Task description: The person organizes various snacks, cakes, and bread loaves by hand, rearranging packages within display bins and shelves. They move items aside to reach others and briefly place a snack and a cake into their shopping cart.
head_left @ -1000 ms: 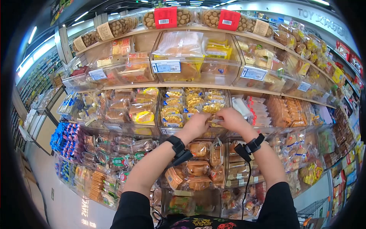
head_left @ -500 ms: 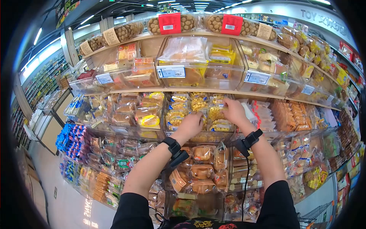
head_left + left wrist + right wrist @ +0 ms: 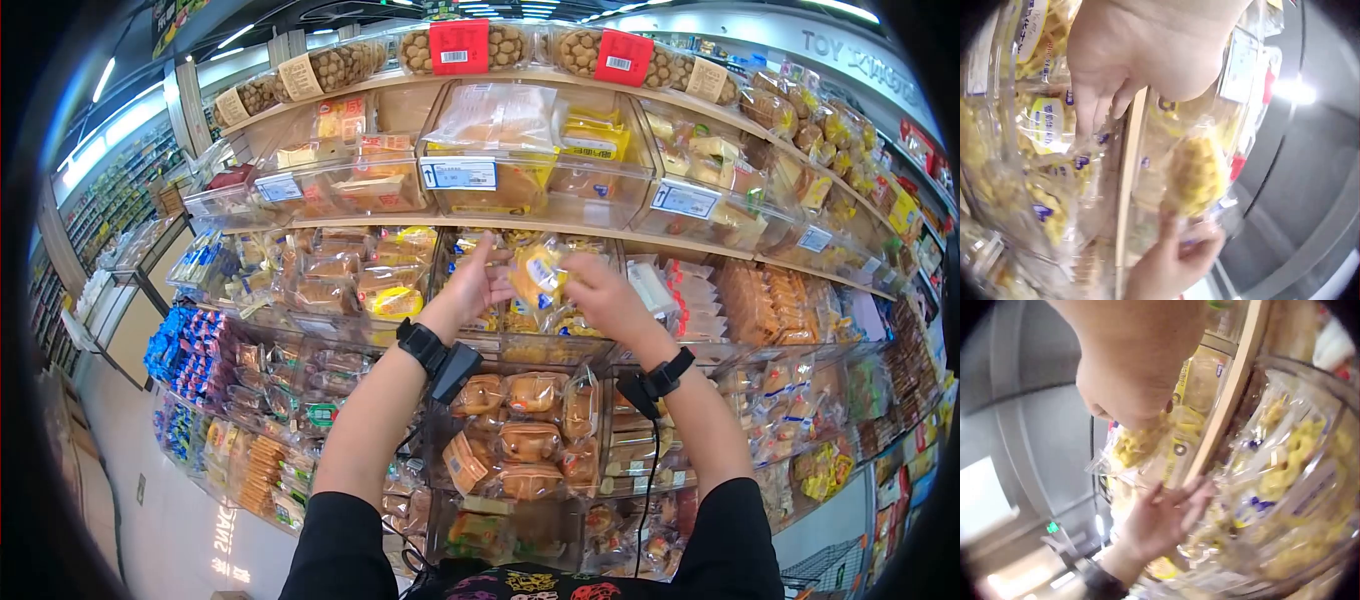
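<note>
My right hand [image 3: 605,297] pinches a clear-wrapped yellow waffle [image 3: 536,277] by its edge, holding it up over the middle bin. In the left wrist view the waffle's bumpy lattice [image 3: 1197,175] faces the camera, the right thumb against its lower end. My left hand [image 3: 470,287] is just left of the waffle, fingers extended and spread, with nothing held. Below both hands, the bin holds rows of similar yellow packs [image 3: 1050,125] with blue and white labels.
Clear bin fronts [image 3: 560,350] and a wooden shelf edge [image 3: 400,222] border the hands. Wrapped breads [image 3: 530,440] fill the bin below; bagged loaves [image 3: 490,120] sit above. Orange pastries [image 3: 765,300] are at the right, blue packs [image 3: 190,350] at the left.
Both hands were down among the yellow packs. The right hand has lifted one waffle pack out toward the middle; the left hand has risen, its fingers opening out.
</note>
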Demonstrator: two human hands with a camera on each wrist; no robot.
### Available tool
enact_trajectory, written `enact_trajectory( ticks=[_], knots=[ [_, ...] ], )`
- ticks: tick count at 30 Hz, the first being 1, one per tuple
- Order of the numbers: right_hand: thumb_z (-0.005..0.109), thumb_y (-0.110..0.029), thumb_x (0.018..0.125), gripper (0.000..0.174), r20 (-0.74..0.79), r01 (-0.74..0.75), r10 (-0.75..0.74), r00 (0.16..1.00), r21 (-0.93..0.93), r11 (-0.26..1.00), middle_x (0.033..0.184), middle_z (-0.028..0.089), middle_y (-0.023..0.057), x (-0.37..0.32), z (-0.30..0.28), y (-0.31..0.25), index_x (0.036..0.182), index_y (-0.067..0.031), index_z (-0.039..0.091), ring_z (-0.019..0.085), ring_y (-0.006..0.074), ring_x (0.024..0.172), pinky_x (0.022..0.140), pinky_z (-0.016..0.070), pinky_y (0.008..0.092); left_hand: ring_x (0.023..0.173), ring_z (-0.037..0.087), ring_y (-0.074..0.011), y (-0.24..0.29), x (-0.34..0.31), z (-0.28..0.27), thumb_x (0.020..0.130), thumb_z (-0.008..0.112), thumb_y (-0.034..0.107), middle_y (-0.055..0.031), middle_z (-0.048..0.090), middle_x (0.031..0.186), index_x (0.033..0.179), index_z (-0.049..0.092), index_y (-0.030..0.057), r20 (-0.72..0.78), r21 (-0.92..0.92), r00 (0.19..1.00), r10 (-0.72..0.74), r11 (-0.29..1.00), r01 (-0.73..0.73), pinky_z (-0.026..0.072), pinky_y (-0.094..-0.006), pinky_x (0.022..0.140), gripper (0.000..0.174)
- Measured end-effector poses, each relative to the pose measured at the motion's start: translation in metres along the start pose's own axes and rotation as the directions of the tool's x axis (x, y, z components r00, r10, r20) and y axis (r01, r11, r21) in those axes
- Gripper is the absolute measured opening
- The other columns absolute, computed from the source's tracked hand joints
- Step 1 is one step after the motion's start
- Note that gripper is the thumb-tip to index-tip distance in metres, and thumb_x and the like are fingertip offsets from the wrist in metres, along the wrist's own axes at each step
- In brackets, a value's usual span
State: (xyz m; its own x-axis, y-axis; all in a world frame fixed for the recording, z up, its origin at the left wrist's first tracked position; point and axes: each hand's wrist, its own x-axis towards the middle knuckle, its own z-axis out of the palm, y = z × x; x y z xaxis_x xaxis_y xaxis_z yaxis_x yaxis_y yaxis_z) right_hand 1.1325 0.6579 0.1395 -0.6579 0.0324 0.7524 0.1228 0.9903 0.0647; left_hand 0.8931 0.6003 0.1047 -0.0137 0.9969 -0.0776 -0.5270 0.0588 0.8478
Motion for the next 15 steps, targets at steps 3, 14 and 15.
enact_trajectory(
  ticks=[3,14,15],
  knots=[
    [0.064,-0.002,0.071,0.02,0.173,-0.009,0.015,0.985,-0.039,0.999,0.122,0.054,0.0145,-0.002,0.017,-0.004,0.089,-0.0062,0.058,0.051,0.0342,0.116,0.089,0.0474,0.0391,0.08,0.059,-0.0151,0.005,-0.021,0.013,0.081,0.07,0.019,-0.0059,0.055,0.094,0.112,0.048,0.0057,-0.109,0.385,0.987,0.116,0.921,-0.065,0.0548,-0.0336,0.073,0.04],
    [0.07,-0.009,0.07,0.045,0.371,-0.6,0.525,0.766,0.118,0.791,0.105,0.06,0.0171,0.016,0.04,-0.023,0.111,-0.0084,0.051,0.058,0.0352,0.095,0.078,0.0482,0.0403,0.085,0.057,-0.0186,-0.015,-0.033,-0.002,0.073,0.072,0.005,-0.0096,0.056,0.102,0.127,0.045,0.0115,0.075,0.912,0.904,0.421,0.338,-0.233,0.0471,-0.0294,0.075,0.061],
    [0.071,-0.01,0.07,0.047,0.423,-0.673,0.591,0.687,0.064,0.737,0.103,0.06,0.0176,0.02,0.037,-0.024,0.113,-0.0079,0.051,0.058,0.0356,0.097,0.081,0.0476,0.0408,0.089,0.058,-0.023,-0.017,-0.036,-0.004,0.072,0.071,0.005,-0.012,0.058,0.103,0.123,0.049,0.0092,0.218,0.938,0.86,0.461,0.143,-0.314,0.0474,-0.0317,0.077,0.056]
  ],
)
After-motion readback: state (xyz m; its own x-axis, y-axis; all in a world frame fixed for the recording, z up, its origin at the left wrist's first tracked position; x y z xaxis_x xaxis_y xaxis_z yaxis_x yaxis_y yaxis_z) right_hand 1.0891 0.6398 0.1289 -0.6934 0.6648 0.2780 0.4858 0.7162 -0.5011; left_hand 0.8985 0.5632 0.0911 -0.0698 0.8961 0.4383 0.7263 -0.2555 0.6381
